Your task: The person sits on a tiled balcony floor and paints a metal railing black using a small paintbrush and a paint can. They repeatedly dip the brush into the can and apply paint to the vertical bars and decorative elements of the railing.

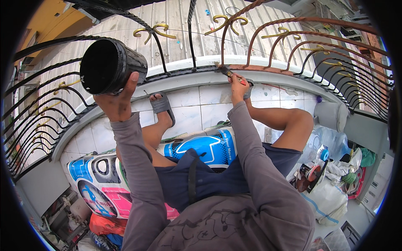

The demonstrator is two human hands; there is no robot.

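My left hand [119,97] holds up a black paint bucket [136,62], its open mouth tilted toward me and dark inside. In my right hand [239,85] is a paintbrush [228,72] with a red handle, fingers closed around it. The dark bristles touch the bottom rail [251,68] of a metal railing. Left of the brush the rail and its twisted bars are black; just to the right they are reddish brown. Gold curled ornaments [220,25] sit on several bars.
Beyond the railing lies a corrugated roof [184,29]. I sit on a colourful printed mat [96,167] over white tiles [184,98]. Clear plastic bottles [331,140], a white sack [326,205] and clutter lie at right. A red bag [106,224] and more clutter are at lower left.
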